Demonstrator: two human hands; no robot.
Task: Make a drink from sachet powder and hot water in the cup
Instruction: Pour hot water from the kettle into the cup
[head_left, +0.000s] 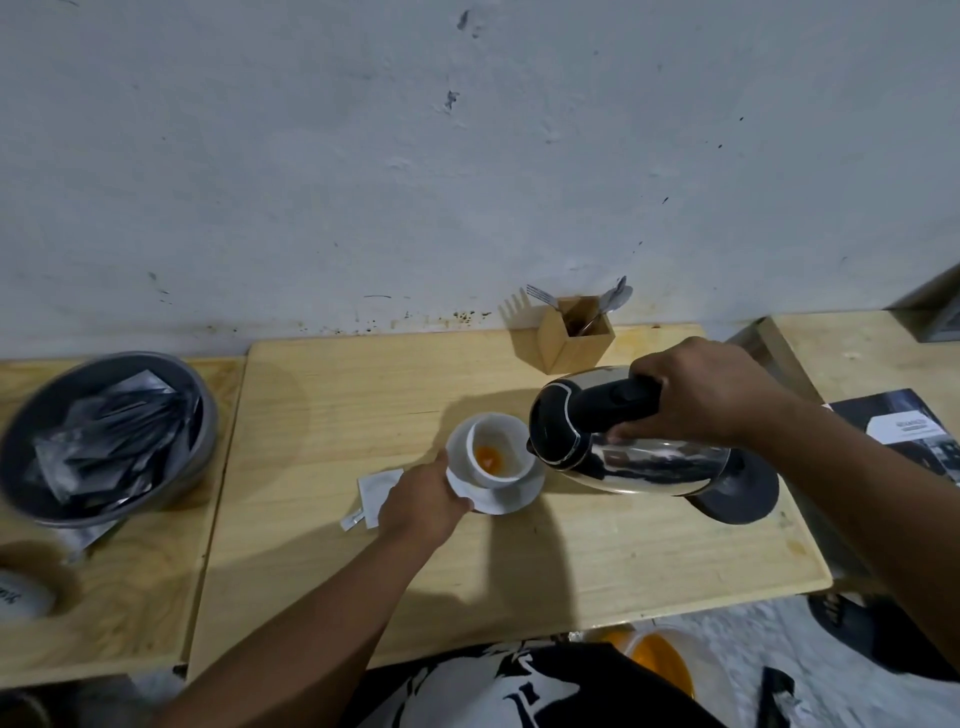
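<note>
The small white ceramic cup (497, 451), orange powder at its bottom, sits on a round white saucer (511, 498) between the hands. The left hand (421, 501) grips the saucer's edge; an opened white paper sachet (375, 493) lies just beside it on the pale wooden desk (332, 410). The right hand (696, 395) clasps the black handle of a tilted steel kettle (623, 447), spout at the cup's rim.

Dim indoor light, soft shadows, blurred warped edges, kettle (649, 462) glare
</note>
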